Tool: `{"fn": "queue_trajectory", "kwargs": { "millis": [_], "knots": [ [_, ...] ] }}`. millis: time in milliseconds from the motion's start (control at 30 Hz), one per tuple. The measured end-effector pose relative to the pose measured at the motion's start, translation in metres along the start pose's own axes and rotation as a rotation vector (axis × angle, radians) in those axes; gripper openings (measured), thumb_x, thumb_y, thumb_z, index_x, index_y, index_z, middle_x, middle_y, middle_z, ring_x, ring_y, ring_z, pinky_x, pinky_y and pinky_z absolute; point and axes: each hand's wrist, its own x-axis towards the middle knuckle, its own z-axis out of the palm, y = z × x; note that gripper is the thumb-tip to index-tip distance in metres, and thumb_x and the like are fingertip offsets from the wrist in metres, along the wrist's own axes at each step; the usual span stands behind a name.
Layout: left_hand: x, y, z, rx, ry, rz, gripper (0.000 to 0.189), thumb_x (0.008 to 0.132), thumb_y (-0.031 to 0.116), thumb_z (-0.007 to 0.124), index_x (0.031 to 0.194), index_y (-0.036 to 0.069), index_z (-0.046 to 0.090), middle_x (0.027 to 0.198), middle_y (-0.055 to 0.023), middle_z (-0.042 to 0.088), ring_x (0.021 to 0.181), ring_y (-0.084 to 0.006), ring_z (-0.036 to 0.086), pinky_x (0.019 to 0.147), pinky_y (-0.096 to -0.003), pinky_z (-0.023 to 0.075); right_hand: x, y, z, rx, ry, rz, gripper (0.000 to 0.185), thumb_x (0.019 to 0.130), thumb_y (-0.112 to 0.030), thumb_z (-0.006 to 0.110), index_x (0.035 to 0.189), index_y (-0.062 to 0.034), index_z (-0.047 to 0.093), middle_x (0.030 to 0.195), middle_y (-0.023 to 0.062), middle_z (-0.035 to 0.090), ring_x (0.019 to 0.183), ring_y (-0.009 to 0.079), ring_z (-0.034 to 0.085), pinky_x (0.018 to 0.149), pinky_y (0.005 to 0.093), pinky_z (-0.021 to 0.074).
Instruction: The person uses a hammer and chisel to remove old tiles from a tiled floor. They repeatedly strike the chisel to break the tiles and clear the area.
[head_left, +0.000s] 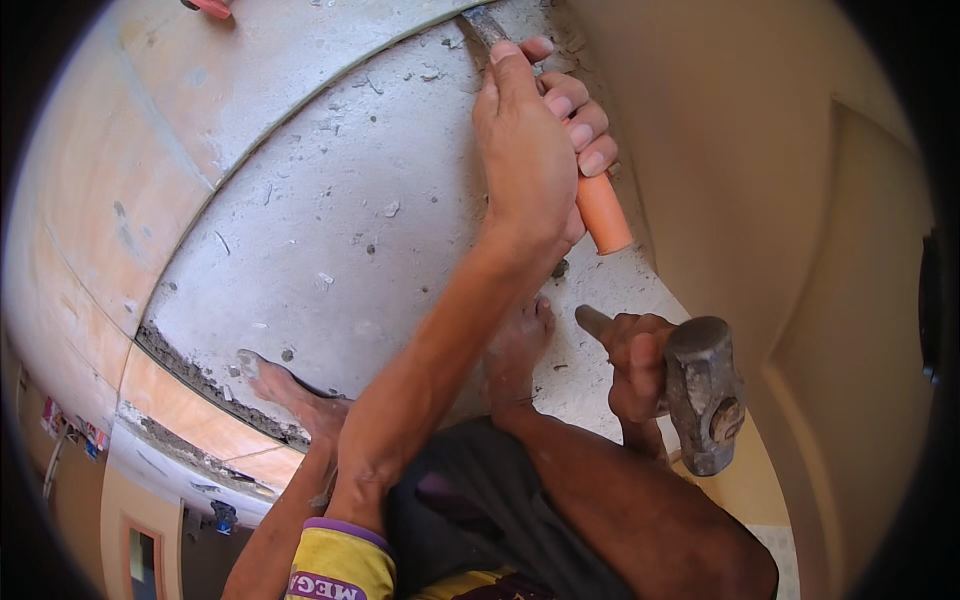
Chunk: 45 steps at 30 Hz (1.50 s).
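My left hand (529, 142) is wrapped around a cold chisel with an orange grip (604, 214). The chisel's metal blade (486, 26) slants up to the edge of the raised tiles, at the top of the view. Down and to the right, my right hand (637, 360) grips a club hammer (701, 394) by its handle, close under the head. The worn steel head is held apart from the chisel, above my right knee. Bare grey mortar (322, 225), strewn with small chips, lies under both hands.
Dusty beige tiles (172, 112) border the mortar on the left, ending in a broken edge (210, 394). My bare feet (300, 397) stand on the mortar. A tan wall (720, 150) rises close on the right. Part of a red object (214, 7) shows at top left.
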Motion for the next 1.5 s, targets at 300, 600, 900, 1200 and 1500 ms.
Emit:
{"fn": "queue_trajectory", "kwargs": {
  "millis": [300, 600, 900, 1200, 1500],
  "knots": [
    [0.002, 0.005, 0.008, -0.135, -0.006, -0.025, 0.021, 0.109, 0.028, 0.035, 0.111, 0.008, 0.042, 0.073, 0.0032, 0.036, 0.058, -0.0063, 0.033, 0.046, -0.0206, 0.0324, 0.004, -0.022, -0.014, -0.33, -0.004, -0.12, 0.012, 0.09, -0.01, 0.062, 0.08, -0.0036, 0.061, 0.063, 0.0006, 0.055, 0.054, 0.0101, 0.047, 0.051, 0.0305, 0.0403],
    [0.004, 0.013, 0.014, -0.194, 0.031, -0.046, 0.017, 0.109, 0.024, 0.035, 0.106, 0.009, 0.042, 0.073, 0.002, 0.039, 0.058, -0.0073, 0.036, 0.047, -0.0212, 0.0343, -0.001, -0.013, -0.018, -0.097, 0.076, 0.002, 0.013, 0.094, -0.01, 0.061, 0.083, -0.0079, 0.055, 0.057, -0.0015, 0.047, 0.048, 0.0066, 0.041, 0.043, 0.0266, 0.0298],
    [-0.014, 0.015, 0.004, -0.083, 0.035, -0.045, 0.019, 0.109, 0.026, 0.036, 0.11, 0.008, 0.042, 0.071, 0.0034, 0.037, 0.057, -0.0058, 0.034, 0.045, -0.0208, 0.0319, 0.005, -0.049, 0.011, -0.159, 0.198, 0.349, 0.008, 0.087, -0.007, 0.068, 0.089, -0.0031, 0.062, 0.056, -0.0003, 0.052, 0.044, 0.0079, 0.042, 0.043, 0.0265, 0.036],
    [-0.015, 0.015, -0.011, -0.011, -0.025, -0.007, 0.025, 0.109, 0.03, 0.035, 0.116, 0.008, 0.041, 0.071, 0.0046, 0.034, 0.057, -0.0048, 0.033, 0.045, -0.0197, 0.0317, -0.006, -0.027, 0.013, -0.209, 0.131, 0.187, 0.005, 0.087, -0.001, 0.064, 0.084, -0.0029, 0.061, 0.055, -0.0007, 0.051, 0.045, 0.0074, 0.042, 0.044, 0.0261, 0.0359],
    [-0.009, 0.012, -0.005, 0.019, -0.008, 0.001, 0.024, 0.108, 0.029, 0.035, 0.116, 0.007, 0.041, 0.07, 0.0042, 0.035, 0.056, -0.0049, 0.032, 0.043, -0.0202, 0.0307, -0.016, 0.006, -0.01, -0.656, 0.01, -0.116, 0.02, 0.094, -0.01, 0.058, 0.074, -0.0045, 0.056, 0.058, 0.0014, 0.05, 0.052, 0.0094, 0.044, 0.053, 0.0304, 0.0424]
  ]
}}
